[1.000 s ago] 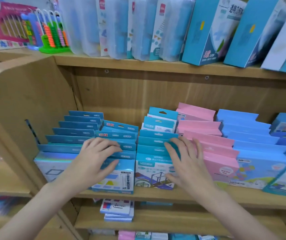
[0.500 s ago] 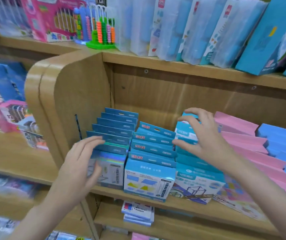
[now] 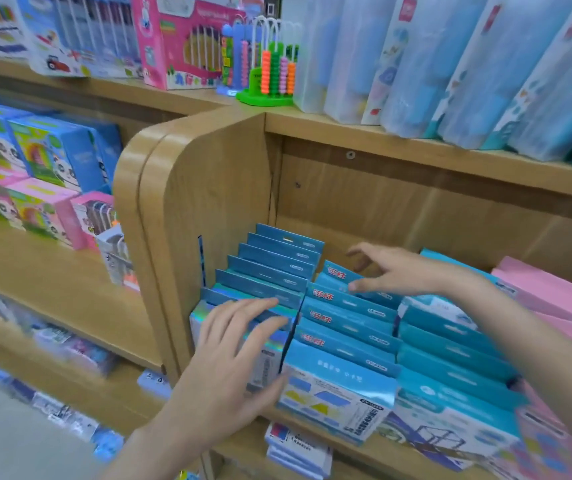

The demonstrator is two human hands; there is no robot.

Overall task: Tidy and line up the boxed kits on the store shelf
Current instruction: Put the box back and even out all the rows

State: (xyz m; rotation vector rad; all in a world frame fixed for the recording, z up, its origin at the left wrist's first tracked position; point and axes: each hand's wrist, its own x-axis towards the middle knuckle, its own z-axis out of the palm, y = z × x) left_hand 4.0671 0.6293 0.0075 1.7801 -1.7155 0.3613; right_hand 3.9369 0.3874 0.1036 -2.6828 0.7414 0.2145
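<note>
Three rows of blue boxed kits stand tilted back on the wooden shelf (image 3: pixel 376 449). My left hand (image 3: pixel 232 355) lies on the front boxes of the left row (image 3: pixel 270 268), fingers straight across their top edges and thumb down by the gap beside the middle row (image 3: pixel 346 322). Reaching across to the back of that middle row, my right hand (image 3: pixel 398 271) has relaxed, spread fingers, and one fingertip touches a kit's top tab. The third, teal row (image 3: pixel 450 351) lies partly under my right forearm. Pink boxes (image 3: pixel 554 299) follow on the right.
The shelf's rounded wooden side panel (image 3: pixel 187 209) stands right against the left row. Above are a bead abacus (image 3: pixel 270 74), a pink toy box (image 3: pixel 180 39) and translucent cases (image 3: pixel 450 64). Panda boxes (image 3: pixel 45 150) fill the left bay. Small boxes (image 3: pixel 295 448) lie on the lower shelf.
My right hand moved left from the third row to the back of the middle row. My left hand slid up onto the left row's front boxes. The view swung left and closer.
</note>
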